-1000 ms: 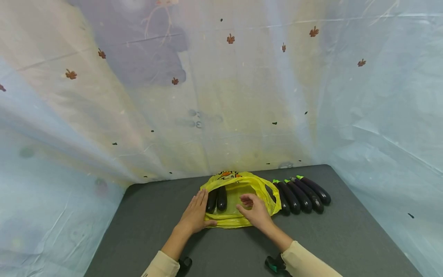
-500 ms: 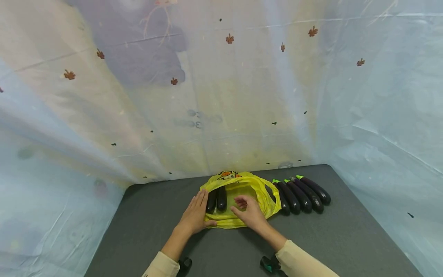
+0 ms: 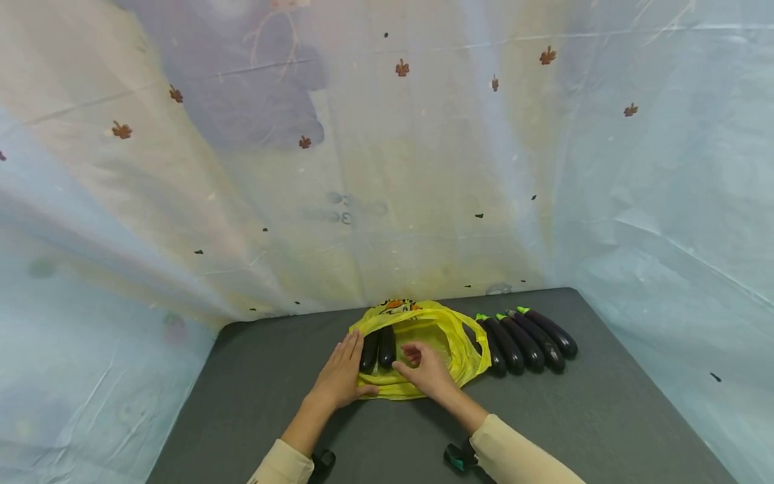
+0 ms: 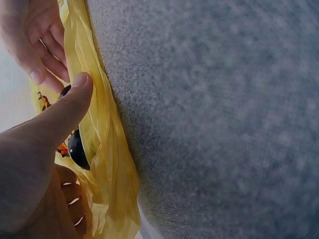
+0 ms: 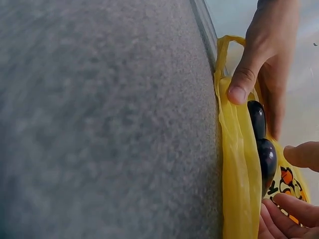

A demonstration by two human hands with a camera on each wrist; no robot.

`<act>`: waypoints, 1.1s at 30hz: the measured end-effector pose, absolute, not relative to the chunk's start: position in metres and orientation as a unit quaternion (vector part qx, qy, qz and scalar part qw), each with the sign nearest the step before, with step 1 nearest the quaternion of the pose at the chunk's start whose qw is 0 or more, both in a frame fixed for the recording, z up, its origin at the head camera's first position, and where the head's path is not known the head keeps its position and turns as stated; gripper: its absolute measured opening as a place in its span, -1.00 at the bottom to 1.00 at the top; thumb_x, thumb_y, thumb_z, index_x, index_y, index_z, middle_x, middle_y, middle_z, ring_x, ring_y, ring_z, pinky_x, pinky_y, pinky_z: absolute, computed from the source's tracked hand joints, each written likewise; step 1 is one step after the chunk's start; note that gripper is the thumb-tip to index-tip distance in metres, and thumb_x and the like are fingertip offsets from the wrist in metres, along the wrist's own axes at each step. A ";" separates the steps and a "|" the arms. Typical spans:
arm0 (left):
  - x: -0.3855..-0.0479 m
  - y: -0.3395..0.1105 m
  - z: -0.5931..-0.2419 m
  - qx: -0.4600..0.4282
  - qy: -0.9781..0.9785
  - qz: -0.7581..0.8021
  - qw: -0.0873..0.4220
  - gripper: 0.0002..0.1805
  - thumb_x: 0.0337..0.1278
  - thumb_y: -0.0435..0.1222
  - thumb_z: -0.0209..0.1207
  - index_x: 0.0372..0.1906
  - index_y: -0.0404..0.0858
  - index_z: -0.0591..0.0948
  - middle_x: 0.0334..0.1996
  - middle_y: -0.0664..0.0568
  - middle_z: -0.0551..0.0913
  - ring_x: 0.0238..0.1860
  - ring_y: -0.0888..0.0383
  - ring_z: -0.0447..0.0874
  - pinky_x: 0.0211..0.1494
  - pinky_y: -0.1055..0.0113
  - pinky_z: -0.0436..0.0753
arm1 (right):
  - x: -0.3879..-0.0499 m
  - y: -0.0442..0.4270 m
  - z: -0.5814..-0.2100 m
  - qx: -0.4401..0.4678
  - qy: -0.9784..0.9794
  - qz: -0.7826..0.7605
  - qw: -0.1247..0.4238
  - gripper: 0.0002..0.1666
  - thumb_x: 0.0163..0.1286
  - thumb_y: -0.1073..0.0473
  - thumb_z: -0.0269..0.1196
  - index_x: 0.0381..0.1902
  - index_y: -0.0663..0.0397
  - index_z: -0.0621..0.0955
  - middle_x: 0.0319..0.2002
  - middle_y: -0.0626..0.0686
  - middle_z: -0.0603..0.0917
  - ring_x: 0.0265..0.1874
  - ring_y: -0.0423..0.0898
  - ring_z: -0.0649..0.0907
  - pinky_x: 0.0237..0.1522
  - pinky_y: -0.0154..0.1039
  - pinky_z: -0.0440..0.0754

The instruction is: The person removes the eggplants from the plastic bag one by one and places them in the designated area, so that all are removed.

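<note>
Seen from my remote post, a thin, crumpled yellow plastic bag (image 3: 396,390) bearing an orange-and-black print (image 3: 399,306) gapes on a gray table (image 3: 242,403), two glossy, near-black eggplants (image 3: 388,347) at its left inside. The person's left hand (image 3: 340,373) lies along that side, fingers extended, thumb over the near rim. The right hand (image 3: 432,370) hangs at the mouth, thumb spread from loosely bent fingers. A row of eggplants (image 3: 525,341) lies just right.

Around your dark-grey, round-cornered table (image 3: 390,440), you face pale, creased plastic sheeting (image 3: 393,168) printed with small brown leaf shapes (image 3: 402,68).
</note>
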State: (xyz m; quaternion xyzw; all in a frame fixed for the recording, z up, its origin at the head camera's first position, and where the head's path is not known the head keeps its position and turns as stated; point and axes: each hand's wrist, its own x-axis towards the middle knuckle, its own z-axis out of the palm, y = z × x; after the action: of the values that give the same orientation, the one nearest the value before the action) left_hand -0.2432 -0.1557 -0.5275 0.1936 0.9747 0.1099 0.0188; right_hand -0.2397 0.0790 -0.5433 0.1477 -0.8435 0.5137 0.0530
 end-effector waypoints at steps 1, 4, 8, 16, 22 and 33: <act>-0.243 -0.156 -0.528 0.193 0.975 0.109 0.019 0.38 0.13 0.21 0.51 0.74 -0.41 -0.03 0.74 -0.28 -0.03 0.73 -0.22 -0.05 0.74 -0.14 0.08 | -0.241 0.078 -0.544 0.146 -0.845 0.512 0.051 -0.44 0.43 0.10 0.51 0.18 0.42 0.66 -0.01 0.30 0.74 -0.07 0.22 0.74 0.00 0.11 0.78; -0.244 -0.155 -0.529 0.192 0.975 0.105 0.019 0.39 0.11 0.22 0.52 0.74 -0.41 -0.03 0.74 -0.28 -0.03 0.73 -0.21 -0.05 0.74 -0.13 0.08 | -0.244 0.074 -0.544 0.141 -0.849 0.508 0.042 -0.41 0.42 0.09 0.52 0.20 0.43 0.65 -0.01 0.29 0.73 -0.08 0.20 0.74 -0.04 -0.01 0.77; -0.246 -0.155 -0.530 0.193 0.976 0.102 0.018 0.40 0.11 0.22 0.52 0.74 -0.40 -0.03 0.74 -0.27 -0.03 0.73 -0.21 -0.05 0.74 -0.12 0.09 | -0.246 0.069 -0.545 0.134 -0.853 0.504 0.028 -0.33 0.42 0.06 0.52 0.26 0.45 0.62 0.02 0.29 0.72 -0.06 0.20 0.73 -0.03 -0.01 0.76; -0.245 -0.155 -0.529 0.194 0.975 0.107 0.015 0.39 0.08 0.19 0.56 0.73 -0.42 0.00 0.73 -0.29 -0.01 0.72 -0.23 -0.03 0.73 -0.13 0.09 | -0.249 0.065 -0.546 0.119 -0.856 0.503 0.016 -0.27 0.40 0.03 0.54 0.30 0.45 0.60 0.05 0.30 0.70 -0.05 0.17 0.71 0.01 0.14 0.75; -0.246 -0.155 -0.529 0.198 0.975 0.098 0.012 0.39 0.07 0.18 0.56 0.73 -0.42 0.01 0.73 -0.30 -0.01 0.73 -0.22 -0.03 0.73 -0.12 0.10 | -0.251 0.063 -0.548 0.118 -0.859 0.499 0.012 -0.22 0.39 0.02 0.55 0.32 0.47 0.58 0.05 0.29 0.71 -0.05 0.17 0.71 0.01 0.14 0.75; -0.245 -0.154 -0.530 0.202 0.975 0.089 0.005 0.40 0.06 0.18 0.57 0.73 -0.43 0.01 0.73 -0.30 -0.01 0.72 -0.22 -0.01 0.73 -0.12 0.12 | -0.253 0.059 -0.547 0.107 -0.878 0.466 0.011 -0.14 0.39 -0.11 0.54 0.36 0.44 0.58 0.09 0.27 0.73 -0.01 0.15 0.73 0.03 0.14 0.76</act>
State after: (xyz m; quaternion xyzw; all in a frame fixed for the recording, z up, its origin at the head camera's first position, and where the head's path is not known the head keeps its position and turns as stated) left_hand -0.2453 -0.1544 -0.5302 0.2016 0.9754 0.0887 0.0055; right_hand -0.2532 0.0594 -0.5471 0.1069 -0.8781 0.4663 0.0105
